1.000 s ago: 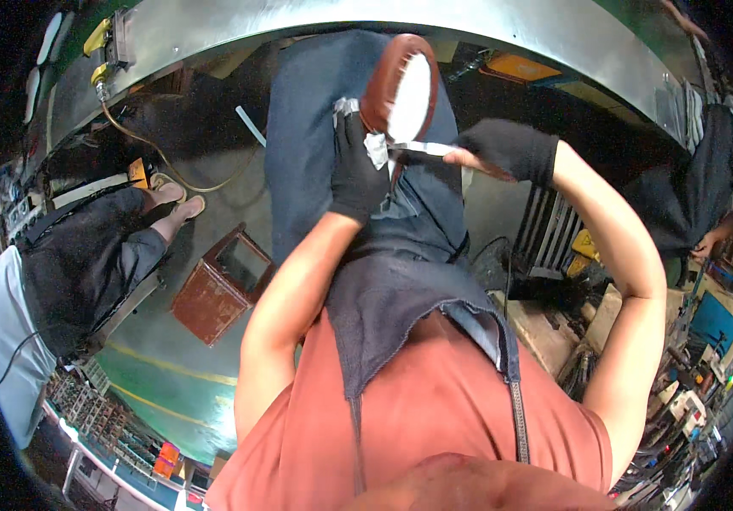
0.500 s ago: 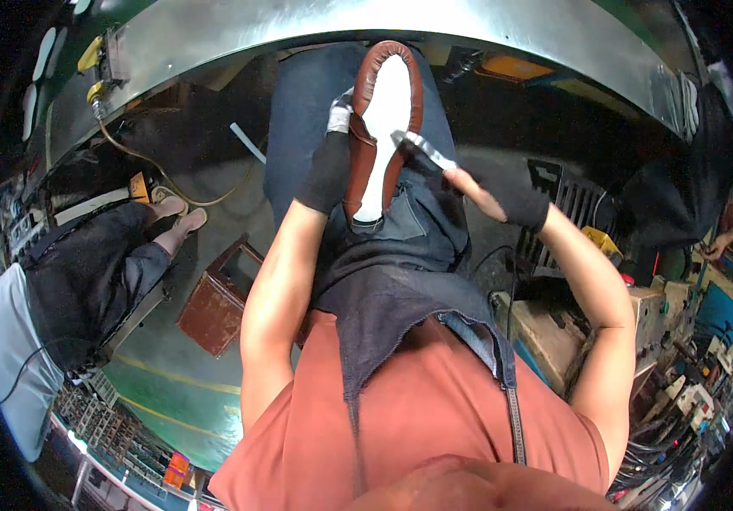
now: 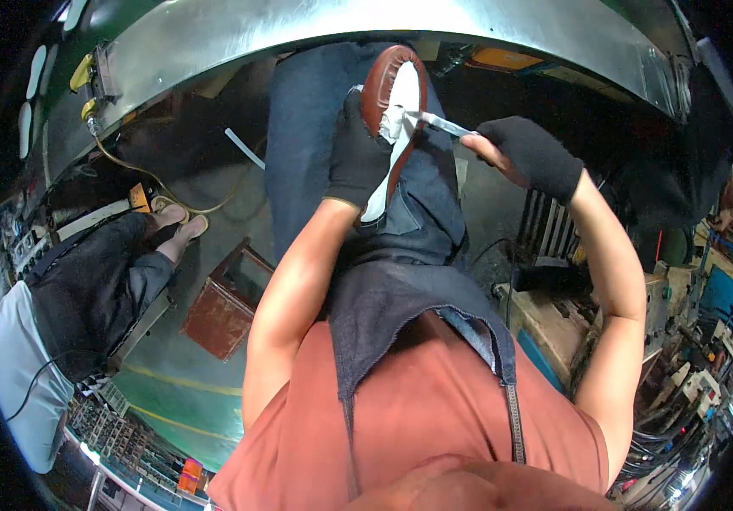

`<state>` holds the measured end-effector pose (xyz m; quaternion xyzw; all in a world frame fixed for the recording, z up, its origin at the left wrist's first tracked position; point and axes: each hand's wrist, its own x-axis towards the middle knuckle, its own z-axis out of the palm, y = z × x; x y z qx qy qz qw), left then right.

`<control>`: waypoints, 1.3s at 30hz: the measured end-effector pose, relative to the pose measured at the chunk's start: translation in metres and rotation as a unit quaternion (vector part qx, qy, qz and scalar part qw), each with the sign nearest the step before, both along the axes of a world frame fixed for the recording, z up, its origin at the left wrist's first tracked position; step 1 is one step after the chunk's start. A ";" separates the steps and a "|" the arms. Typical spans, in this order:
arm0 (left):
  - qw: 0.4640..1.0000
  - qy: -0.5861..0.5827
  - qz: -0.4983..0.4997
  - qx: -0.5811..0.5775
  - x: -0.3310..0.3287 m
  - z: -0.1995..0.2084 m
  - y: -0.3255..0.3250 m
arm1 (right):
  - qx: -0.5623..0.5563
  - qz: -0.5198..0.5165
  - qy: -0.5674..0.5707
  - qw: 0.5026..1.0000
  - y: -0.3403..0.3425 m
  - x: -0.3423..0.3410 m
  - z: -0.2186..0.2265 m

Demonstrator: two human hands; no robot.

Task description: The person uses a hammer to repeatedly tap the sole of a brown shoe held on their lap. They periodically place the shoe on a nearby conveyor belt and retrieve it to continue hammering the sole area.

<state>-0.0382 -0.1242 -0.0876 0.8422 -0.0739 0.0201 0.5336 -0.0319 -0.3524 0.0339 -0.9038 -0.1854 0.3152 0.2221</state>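
Note:
A brown leather shoe (image 3: 376, 85) lies sole up across my lap, toe pointing away from me. Gathered leather rings its white underside (image 3: 404, 89). My left hand (image 3: 358, 153), in a black glove, is closed round the shoe's left side near the middle. A crumpled white patch (image 3: 391, 124) shows on the sole by that hand; whether it is finger wrapping or loose material is unclear. In my black-gloved right hand (image 3: 532, 157) is a slim silvery tool (image 3: 446, 125), its head over the shoe's right edge. The tool's exact kind is not clear.
A metal bench (image 3: 315, 43) runs along the far side. On the left, a person (image 3: 94, 298) sits beyond a brown box-like stool (image 3: 222, 311). A hose (image 3: 128, 159) hangs from a yellow fitting. Machinery and cables (image 3: 690, 375) stand on the right.
My left hand has shifted right, over the shoe's middle. The shoe has tilted, turning its sole rightward. My right hand and the tool have moved up and to the right.

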 end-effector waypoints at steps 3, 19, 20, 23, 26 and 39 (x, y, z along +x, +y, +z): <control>0.996 -0.017 -0.063 -0.053 -0.002 0.006 0.008 | -0.009 0.058 -0.111 0.992 0.031 -0.002 0.038; 0.872 0.303 -0.073 -0.377 -0.018 0.008 0.037 | 0.091 -0.145 0.095 0.981 0.027 0.004 -0.014; 0.928 0.256 -0.063 -0.261 -0.020 0.007 0.031 | 0.071 -0.179 0.044 0.980 0.020 -0.006 -0.010; 0.983 0.141 -0.053 -0.104 -0.017 0.001 0.020 | 0.054 -0.251 0.104 0.961 0.017 -0.022 0.011; 0.985 0.113 -0.087 -0.101 -0.013 0.006 0.017 | 0.163 -0.204 -0.030 0.965 0.044 -0.037 0.031; 0.985 0.057 -0.132 -0.094 -0.027 0.026 0.029 | 0.149 -0.260 -0.023 0.954 0.061 -0.059 -0.037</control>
